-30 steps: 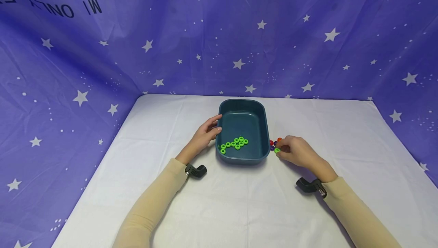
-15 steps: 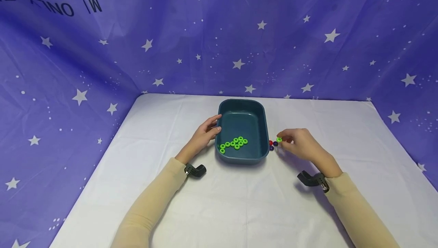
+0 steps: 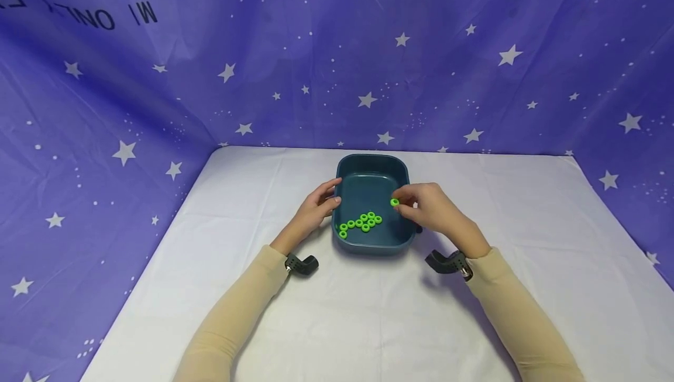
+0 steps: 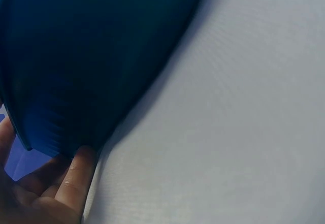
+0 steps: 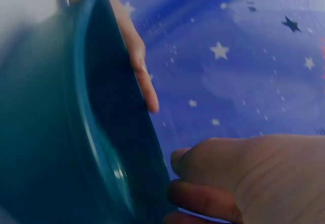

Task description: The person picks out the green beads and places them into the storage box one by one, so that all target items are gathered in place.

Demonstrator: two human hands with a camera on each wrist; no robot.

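Observation:
A dark teal rectangular tub (image 3: 375, 247) stands on the table. My left hand (image 3: 314, 206) rests against its left wall, fingertips and thumb right at the rim; in the left wrist view the thumb (image 4: 78, 178) lies on the outer wall. My right hand (image 3: 429, 203) is over the tub's right side and pinches a green ring-shaped bead (image 3: 395, 202) between thumb and fingertips. Several more green beads (image 3: 365, 227) lie on the tub's floor, toward the near left. In the right wrist view the right hand (image 5: 244, 176) overlaps the rim, its bead hidden.
A dark bead (image 3: 419, 229) shows by the tub's right wall, partly covered by my right hand. White cloth covers the table (image 3: 363, 312). Purple starry fabric (image 3: 295, 66) hangs behind it and along the left and right sides.
My right hand has lifted a green bead from the small pile of beads right of the tub and carried it left over the tub. The left hand has stayed in place.

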